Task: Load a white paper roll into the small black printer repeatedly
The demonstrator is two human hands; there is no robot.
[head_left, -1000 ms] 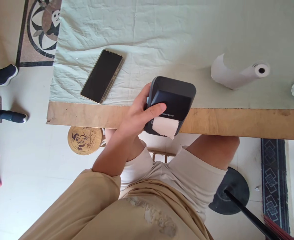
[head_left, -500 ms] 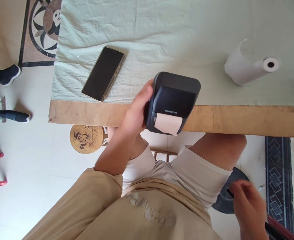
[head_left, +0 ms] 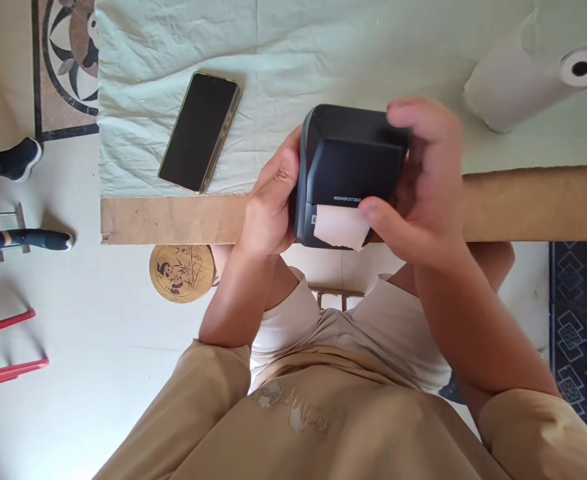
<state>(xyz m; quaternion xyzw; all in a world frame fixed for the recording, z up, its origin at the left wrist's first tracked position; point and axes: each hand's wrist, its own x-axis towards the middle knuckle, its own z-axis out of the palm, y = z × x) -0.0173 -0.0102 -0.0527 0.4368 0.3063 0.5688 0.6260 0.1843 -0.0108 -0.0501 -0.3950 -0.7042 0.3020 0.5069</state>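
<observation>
A black label printer marked NIIMBOT is held up over the table's front edge, its face towards me. A torn strip of pale paper sticks out of its lower slot. My left hand grips the printer's left side, the thumb along its edge. Around the right side is my right hand, partly blurred. Its thumb lies by the paper's upper right corner and its fingers reach the upper right edge; some fingertips are hidden behind the printer.
A dark-screened phone lies on the pale green cloth at left. At right is a partly unrolled white paper roll. Below the wooden table edge stands a round panda stool. Another person's shoes show at far left.
My right hand has come up from the lower right beside my thigh to the printer's right side. The printer is slightly higher in view, still in my left hand.
</observation>
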